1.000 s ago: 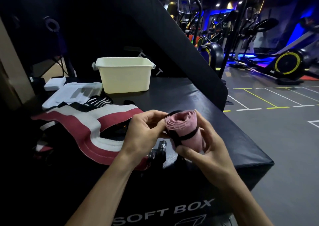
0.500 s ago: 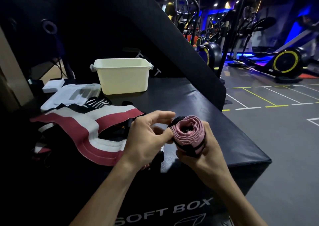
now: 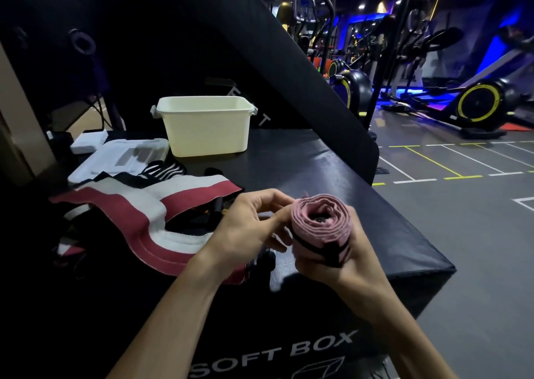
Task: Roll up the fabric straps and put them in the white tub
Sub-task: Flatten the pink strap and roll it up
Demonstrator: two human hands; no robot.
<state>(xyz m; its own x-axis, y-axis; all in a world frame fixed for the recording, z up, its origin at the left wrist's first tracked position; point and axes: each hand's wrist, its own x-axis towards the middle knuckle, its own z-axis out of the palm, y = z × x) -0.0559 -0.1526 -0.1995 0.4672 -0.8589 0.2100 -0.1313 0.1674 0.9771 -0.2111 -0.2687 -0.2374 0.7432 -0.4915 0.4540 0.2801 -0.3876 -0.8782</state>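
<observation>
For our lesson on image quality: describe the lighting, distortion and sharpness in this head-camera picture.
Head view: dim overall, blue light glowing at the back; the white tub and pink roll, held by both the left hand and right hand, are lit and fairly sharp; the left corner falls into black; wide-angle bending tilts the floor lines.

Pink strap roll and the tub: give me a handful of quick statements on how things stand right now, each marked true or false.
1. The pink strap roll is held in the right hand. True.
2. The pink strap roll already lies in the white tub. False: it is in the hands, well in front of the tub.
3. The left hand touches the roll at its side. True.
4. The red and white strap is rolled up. False: it lies spread out on the black soft box.
5. The white tub lies tipped on its side. False: it stands upright.
</observation>
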